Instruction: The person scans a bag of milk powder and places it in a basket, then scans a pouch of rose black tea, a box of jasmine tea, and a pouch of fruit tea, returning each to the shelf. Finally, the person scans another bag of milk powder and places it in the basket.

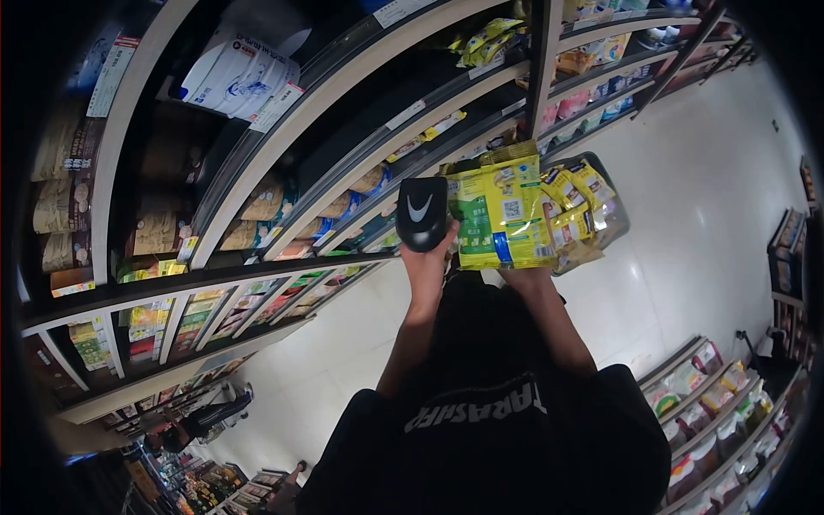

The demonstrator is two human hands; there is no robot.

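Scanner (421, 215) lies left of bag (502, 212); packets (570, 206) in basket (620, 225), right; shelves (100, 215) left, rack (717, 420) near right.

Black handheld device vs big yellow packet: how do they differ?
Color: the black handheld device is black with a pale curved mark; the big yellow packet is yellow, green and blue, densely printed.
Build: the device looks hard and rounded; the packet is a crinkled, squarish bag.
Size: the packet looks wider.
Shared: both raised, side by side.

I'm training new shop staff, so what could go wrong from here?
The yellow bag might slip: the right hand shows only at its lower edge. The packs in the basket could spill if it tips. The scanner, close beside the bag in the left hand, may knock it.
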